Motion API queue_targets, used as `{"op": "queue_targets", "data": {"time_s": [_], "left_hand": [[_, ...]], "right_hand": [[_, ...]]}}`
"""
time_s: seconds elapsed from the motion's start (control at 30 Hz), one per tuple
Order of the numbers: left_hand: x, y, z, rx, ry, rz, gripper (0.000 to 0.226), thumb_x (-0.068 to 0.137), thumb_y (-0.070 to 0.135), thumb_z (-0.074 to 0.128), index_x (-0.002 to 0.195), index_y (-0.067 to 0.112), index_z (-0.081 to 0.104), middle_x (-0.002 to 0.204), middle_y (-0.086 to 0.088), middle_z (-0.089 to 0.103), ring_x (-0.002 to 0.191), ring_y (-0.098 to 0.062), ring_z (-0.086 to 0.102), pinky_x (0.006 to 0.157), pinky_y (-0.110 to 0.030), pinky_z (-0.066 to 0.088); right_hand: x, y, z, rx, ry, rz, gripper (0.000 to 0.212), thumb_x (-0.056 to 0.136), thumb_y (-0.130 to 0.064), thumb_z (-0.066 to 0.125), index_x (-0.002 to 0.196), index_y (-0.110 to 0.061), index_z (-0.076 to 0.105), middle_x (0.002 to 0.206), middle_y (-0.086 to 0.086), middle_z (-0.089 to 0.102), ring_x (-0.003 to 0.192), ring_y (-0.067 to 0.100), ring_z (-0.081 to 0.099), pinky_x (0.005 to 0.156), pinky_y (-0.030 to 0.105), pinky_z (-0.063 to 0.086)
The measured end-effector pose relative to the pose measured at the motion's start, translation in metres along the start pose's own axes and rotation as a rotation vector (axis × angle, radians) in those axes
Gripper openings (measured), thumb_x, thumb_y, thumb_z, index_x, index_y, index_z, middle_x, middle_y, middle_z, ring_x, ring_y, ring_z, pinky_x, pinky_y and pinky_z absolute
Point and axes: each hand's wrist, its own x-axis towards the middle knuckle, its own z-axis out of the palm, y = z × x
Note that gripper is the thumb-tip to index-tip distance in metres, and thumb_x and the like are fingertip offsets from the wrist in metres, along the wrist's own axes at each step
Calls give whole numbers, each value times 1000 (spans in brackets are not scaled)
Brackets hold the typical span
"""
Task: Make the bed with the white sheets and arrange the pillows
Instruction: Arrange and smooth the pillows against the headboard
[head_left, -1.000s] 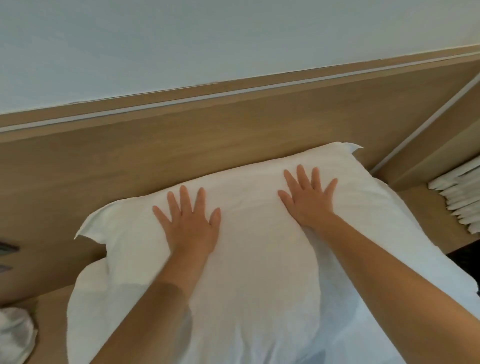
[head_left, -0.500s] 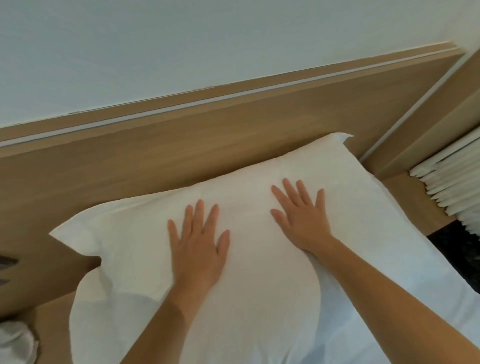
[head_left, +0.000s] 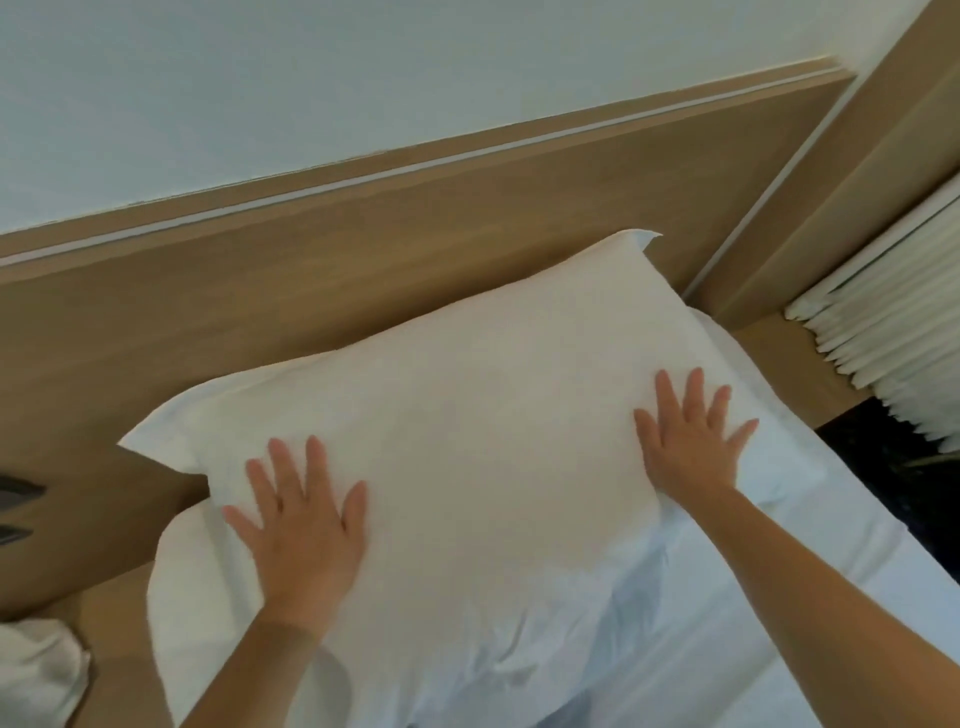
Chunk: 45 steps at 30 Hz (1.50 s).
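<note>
Both hands apart, neither gripping anything. Left hand (head_left: 304, 525) pressed flat, fingers spread, on the near-left part of the top pillow (head_left: 467, 415); right hand (head_left: 691, 441) flat likewise, close to its right end. Pillow lying slantwise across the head of the bed, far edge against the wooden headboard (head_left: 363, 270), far-right corner poking up. Judged to be a smoothing and squaring step, late in the task.

Possible trouble: leaning harder on one palm than the other, and so skewing the top pillow or sliding it leftward toward the wooden ledge (head_left: 114, 623). Likewise a chance of rumpling the white sheet (head_left: 831, 545) by dragging the palms back across it.

Counted, near to far:
- Two hands.
- One crumpled white cloth (head_left: 36, 670) at the near left.
- One white sheet, creased beside the right forearm.
- Two pillows, probably, going by what looks like a second pillow (head_left: 176, 582) peeking out under the left end of the top one.
- Two dark wall plates (head_left: 15, 499) at the far left edge.
- One headboard.
- One pleated white curtain (head_left: 893, 322) at the right.
- Pale wall (head_left: 311, 78) beyond.
</note>
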Motion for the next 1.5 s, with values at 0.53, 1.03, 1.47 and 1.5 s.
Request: {"op": "queue_targets", "data": {"time_s": [0.53,1.03,1.47,1.5], "left_hand": [[-17,11,-23,43,-104,339,70,92,62,-3,153,29,-16,160,-1,-25,147,-24,-23,117,-58,-8],[-100,-263,-191,98,-84,248,74,93,61,0,155,26,13,163,-8,1,150,-30,-5,115,-63,3],[-353,-496,-264,112,-243,-351,75,93,62,5,151,23,31,158,-13,24,147,-37,18,110,-66,16],[-374,-516,-259,105,-282,-401,78,90,62,3,151,23,31,158,-12,24,147,-36,19,110,-66,15]], "right_hand": [[-85,-108,-11,-61,-2,-249,64,95,-63,-3,153,-38,-11,164,-2,-13,150,31,-13,115,62,-4],[-335,-302,-113,-115,2,-477,72,86,-68,-11,153,-42,-7,164,-1,-8,150,30,-7,115,59,-4],[-584,-431,-145,-140,-273,-996,74,88,-69,-10,155,-39,2,165,2,2,151,30,0,117,57,0],[-607,-443,-138,-141,-293,-1048,68,93,-67,1,155,-38,2,165,1,1,151,29,-2,117,56,-1]]}}
